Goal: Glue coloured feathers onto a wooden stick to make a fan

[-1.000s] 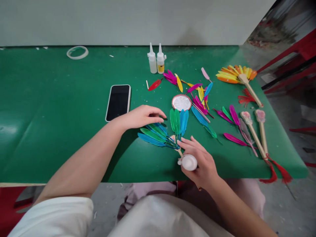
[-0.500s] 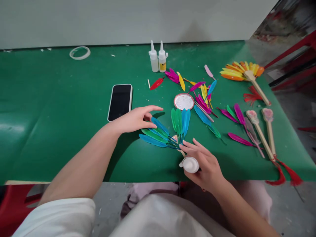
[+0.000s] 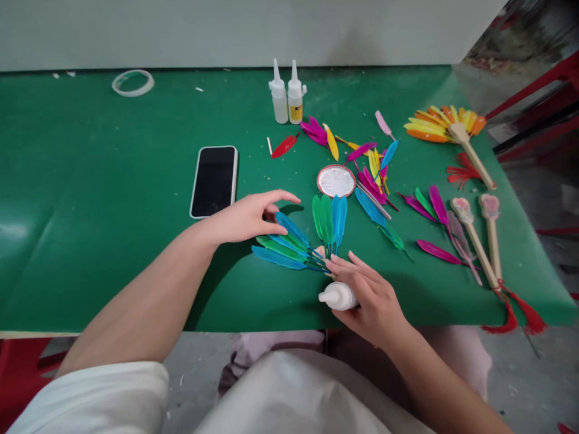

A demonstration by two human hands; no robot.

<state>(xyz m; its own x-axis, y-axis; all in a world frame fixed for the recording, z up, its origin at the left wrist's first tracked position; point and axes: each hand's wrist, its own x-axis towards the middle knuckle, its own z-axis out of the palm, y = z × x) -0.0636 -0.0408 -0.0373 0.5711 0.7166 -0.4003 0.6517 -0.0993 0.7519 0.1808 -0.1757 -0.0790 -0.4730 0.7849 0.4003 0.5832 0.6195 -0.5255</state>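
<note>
My right hand is wrapped round a white glue bottle, its nozzle pointing left. The fingertips of that hand rest at the quill ends of a feather fan with blue and green feathers, which lies partly under them. Most of the fan's handle is hidden by the hand and bottle. My left hand hovers at the tip of the upper blue feather, index finger stretched out and thumb apart from it. Whether the thumb touches that feather I cannot tell. Another group of green and blue feathers points away from me.
Two glue bottles stand at the back, with a tape roll to their left. A phone lies beside my left forearm. Loose feathers surround a round dish. At right are a yellow-orange fan and tasselled wooden handles.
The glue bottle in my right hand has tipped over to the left. My left hand and the fan are almost unchanged, while the whole view has shifted slightly.
</note>
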